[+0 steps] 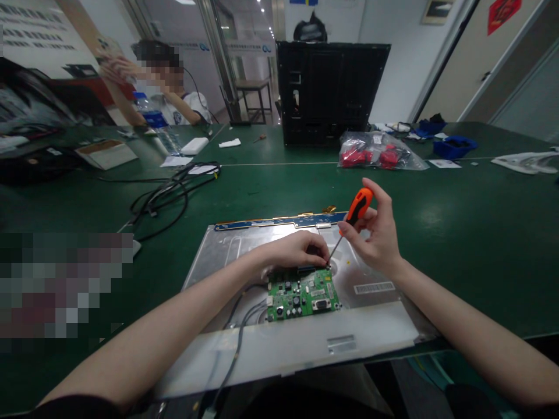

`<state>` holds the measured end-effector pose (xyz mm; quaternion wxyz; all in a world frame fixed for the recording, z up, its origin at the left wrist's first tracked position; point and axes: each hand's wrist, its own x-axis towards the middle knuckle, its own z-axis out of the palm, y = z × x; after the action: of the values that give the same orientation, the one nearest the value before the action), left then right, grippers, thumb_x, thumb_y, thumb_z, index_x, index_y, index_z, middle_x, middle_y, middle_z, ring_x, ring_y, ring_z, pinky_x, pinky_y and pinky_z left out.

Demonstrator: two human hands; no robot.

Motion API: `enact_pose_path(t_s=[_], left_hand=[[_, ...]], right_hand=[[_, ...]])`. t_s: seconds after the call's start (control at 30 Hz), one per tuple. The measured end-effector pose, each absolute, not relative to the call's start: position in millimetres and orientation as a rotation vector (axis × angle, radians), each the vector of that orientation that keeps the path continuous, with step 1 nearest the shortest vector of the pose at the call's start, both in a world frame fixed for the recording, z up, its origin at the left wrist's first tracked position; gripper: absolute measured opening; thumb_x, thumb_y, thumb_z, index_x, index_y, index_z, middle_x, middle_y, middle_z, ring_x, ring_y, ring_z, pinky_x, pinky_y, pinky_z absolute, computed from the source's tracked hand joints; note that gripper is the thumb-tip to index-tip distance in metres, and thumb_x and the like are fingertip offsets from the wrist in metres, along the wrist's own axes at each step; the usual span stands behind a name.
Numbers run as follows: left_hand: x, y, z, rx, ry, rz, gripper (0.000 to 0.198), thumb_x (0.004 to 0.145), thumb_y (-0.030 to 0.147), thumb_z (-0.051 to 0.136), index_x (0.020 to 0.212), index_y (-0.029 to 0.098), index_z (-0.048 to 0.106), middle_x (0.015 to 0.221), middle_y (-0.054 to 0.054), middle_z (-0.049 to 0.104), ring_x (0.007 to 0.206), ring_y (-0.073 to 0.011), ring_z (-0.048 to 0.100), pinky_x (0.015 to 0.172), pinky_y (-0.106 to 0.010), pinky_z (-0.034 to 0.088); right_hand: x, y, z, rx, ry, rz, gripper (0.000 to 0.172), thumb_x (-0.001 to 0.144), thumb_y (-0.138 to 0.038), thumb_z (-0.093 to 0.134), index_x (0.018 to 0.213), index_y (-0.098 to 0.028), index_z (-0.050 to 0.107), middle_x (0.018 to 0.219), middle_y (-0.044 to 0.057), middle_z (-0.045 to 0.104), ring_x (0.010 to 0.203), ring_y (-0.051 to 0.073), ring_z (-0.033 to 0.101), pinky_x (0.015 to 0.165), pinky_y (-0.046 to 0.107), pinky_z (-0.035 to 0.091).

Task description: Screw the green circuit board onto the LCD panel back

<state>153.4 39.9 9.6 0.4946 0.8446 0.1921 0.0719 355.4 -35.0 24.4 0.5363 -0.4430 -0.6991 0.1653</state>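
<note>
A green circuit board [301, 294], with a screwdriver [358, 208] slanting down to its far right corner.
Grey cables [240, 343] cross the near edge of the metal panel [360, 274] under the board; the left hand [297, 247] bends its fingers beside the screwdriver's tip, though whether they pinch anything I cannot tell. The right hand [379, 240] has its fingers wrapped on the orange-and-black handle. Farther over the tabletop [437, 233] lie looped black cables [159, 196], then a clear bag [376, 141] of red items [388, 156], before an upright black housing [332, 87].
</note>
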Motion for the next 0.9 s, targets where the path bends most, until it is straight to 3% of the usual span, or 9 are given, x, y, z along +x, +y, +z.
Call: enact_pose_path(t_s=[0.27, 0.9], left_hand=[[153.1, 37.7, 9.9, 2.053, 0.474, 0.183, 0.003, 0.09, 0.016, 0.074, 0.088, 0.017, 0.074, 0.084, 0.0, 0.071, 0.081, -0.015, 0.064, 0.079, -0.027, 0.048], [153.0, 37.7, 9.2, 2.009, 0.468, 0.185, 0.004, 0.088, 0.014, 0.075, 0.089, 0.017, 0.076, 0.088, -0.002, 0.073, 0.084, -0.0162, 0.066, 0.08, -0.027, 0.049]], right_hand=[[356.5, -42.9, 20.2, -1.025, -1.711, 0.317, 0.07, 0.091, -0.043, 0.075, 0.147, -0.035, 0.035, 0.079, -0.003, 0.062, 0.054, 0.018, 0.058, 0.047, 0.035, 0.052], [355.5, -44.7, 19.2, -0.973, -1.783, 0.228, 0.068, 0.093, -0.037, 0.072, 0.15, -0.032, 0.036, 0.074, -0.005, 0.061, 0.049, 0.016, 0.057, 0.044, 0.032, 0.05]])
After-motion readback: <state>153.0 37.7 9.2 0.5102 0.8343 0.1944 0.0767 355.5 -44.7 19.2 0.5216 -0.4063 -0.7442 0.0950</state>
